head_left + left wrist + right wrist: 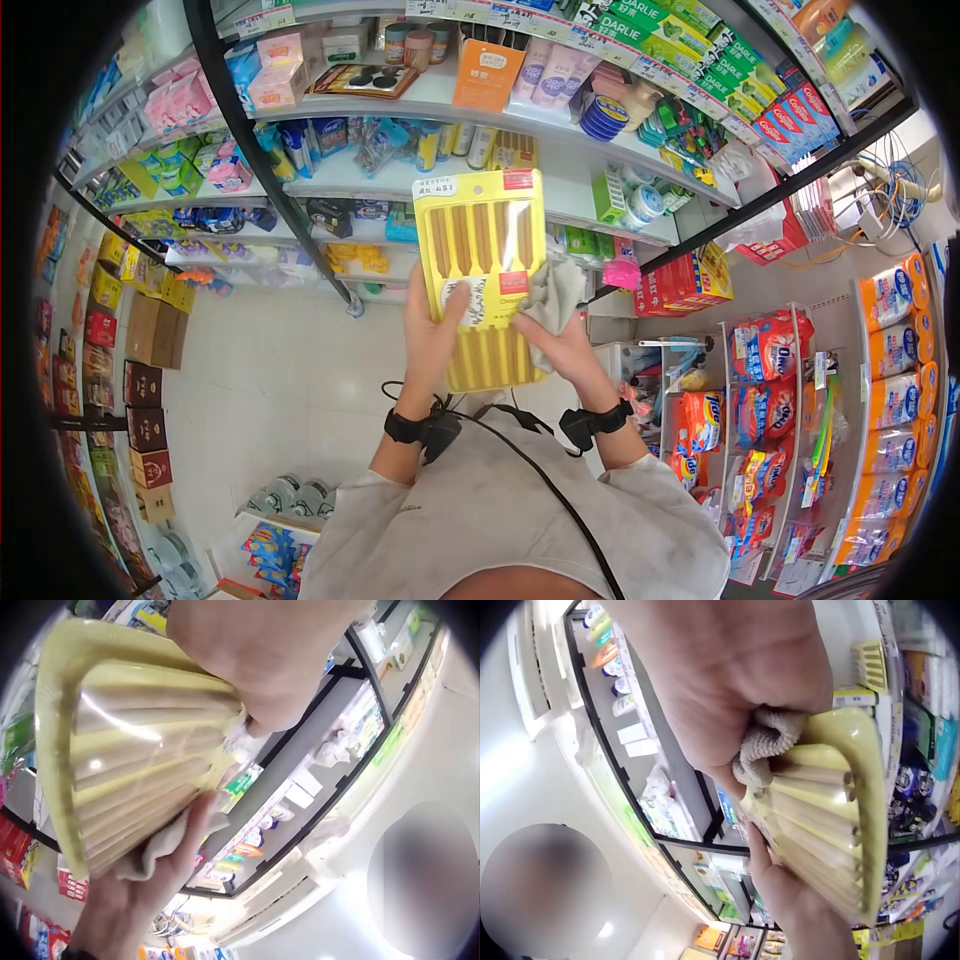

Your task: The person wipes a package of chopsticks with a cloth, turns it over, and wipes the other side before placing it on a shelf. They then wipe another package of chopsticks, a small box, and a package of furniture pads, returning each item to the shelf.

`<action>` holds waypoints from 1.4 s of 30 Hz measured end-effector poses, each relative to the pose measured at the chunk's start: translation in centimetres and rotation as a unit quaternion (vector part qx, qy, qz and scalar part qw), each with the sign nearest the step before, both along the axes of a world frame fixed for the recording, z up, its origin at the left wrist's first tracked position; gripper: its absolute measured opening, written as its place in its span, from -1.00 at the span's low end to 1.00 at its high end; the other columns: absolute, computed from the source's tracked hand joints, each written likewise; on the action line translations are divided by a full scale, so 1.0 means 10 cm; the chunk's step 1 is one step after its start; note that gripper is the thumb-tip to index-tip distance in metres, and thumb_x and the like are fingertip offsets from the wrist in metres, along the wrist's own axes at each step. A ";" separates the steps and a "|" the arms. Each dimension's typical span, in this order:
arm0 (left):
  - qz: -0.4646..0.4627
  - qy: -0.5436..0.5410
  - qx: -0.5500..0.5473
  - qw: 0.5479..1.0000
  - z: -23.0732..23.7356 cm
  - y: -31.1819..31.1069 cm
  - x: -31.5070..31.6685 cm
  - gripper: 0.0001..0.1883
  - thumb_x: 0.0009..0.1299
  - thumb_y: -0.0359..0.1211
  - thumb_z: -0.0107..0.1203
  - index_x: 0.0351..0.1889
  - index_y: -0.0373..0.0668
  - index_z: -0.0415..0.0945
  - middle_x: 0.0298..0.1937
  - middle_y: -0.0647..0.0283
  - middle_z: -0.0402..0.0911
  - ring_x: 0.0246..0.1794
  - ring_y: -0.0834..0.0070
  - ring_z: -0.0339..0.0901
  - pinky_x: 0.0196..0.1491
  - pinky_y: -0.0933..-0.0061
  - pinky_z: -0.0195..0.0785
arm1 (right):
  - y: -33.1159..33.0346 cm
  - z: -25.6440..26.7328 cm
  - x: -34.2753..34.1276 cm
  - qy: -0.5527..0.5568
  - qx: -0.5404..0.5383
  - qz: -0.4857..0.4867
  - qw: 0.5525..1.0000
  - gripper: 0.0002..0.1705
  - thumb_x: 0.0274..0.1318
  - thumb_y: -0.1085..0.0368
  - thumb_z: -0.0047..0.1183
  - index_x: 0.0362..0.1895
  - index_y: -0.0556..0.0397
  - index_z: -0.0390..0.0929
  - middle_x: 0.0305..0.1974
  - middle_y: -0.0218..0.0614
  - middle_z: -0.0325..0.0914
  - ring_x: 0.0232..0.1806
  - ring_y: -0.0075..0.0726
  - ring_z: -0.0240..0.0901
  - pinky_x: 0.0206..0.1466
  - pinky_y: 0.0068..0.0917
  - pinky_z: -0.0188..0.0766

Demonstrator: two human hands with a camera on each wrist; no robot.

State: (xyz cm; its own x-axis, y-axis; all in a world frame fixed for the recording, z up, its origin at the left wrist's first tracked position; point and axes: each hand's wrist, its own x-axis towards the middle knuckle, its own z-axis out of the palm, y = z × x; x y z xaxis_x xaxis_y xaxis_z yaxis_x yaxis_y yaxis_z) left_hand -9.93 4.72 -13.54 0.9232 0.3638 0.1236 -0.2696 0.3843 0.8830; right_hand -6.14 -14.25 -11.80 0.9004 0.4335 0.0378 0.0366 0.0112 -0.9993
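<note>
A flat yellow blister pack (480, 290) of long brown sticks under clear plastic is held up in front of the body. My left hand (433, 335) grips its left edge, thumb across the printed label on the front. A crumpled grey cloth (553, 298) is bunched in my right hand (568, 350), which presses it to the pack's right edge with the thumb at the front. In the right wrist view the cloth (769, 746) shows a ribbed weave against the pack (870, 795). Most fingers of both hands are hidden behind the pack.
Curved shelves (400, 108) of toiletries stand ahead, with a similar yellow pack (515, 150) on one. Detergent bags (765, 345) hang at the right, beside orange-topped packs (893, 350). Cartons (155, 330) are stacked at the left. A black cable (540, 470) crosses the shirt.
</note>
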 end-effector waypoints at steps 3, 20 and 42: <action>0.163 0.003 0.187 0.969 -0.14 0.00 0.05 -0.17 0.46 -0.39 0.26 0.60 -0.29 0.00 0.46 0.01 0.32 0.42 0.30 0.35 0.40 0.20 0.26 | 0.12 -0.12 0.11 -0.041 -0.074 0.011 0.996 -0.43 0.33 0.35 0.21 0.36 0.15 0.35 0.04 -0.34 0.61 0.07 -0.50 0.53 0.15 -0.43 0.45; -0.114 0.020 -0.253 0.960 0.06 -0.33 -0.17 -0.32 0.70 0.09 -0.28 0.57 -0.21 0.12 0.48 0.10 0.38 0.45 0.24 0.38 0.48 0.20 0.22 | 0.40 0.08 0.26 -0.250 -0.143 -0.015 0.958 -0.24 0.38 0.16 0.09 0.52 0.23 0.16 0.48 0.18 0.19 0.53 0.23 0.12 0.54 -0.17 0.05; -0.077 -0.030 -0.018 0.996 0.09 -0.97 0.00 -0.09 0.52 -0.11 0.23 0.62 -0.26 -0.12 0.45 0.07 0.34 0.50 0.23 0.28 0.42 0.28 0.26 | -0.84 -0.07 -0.09 -0.351 -0.213 -0.054 0.910 -0.24 0.00 0.53 0.15 0.38 0.24 0.34 0.35 0.05 0.42 0.40 0.18 0.34 0.47 -0.15 0.23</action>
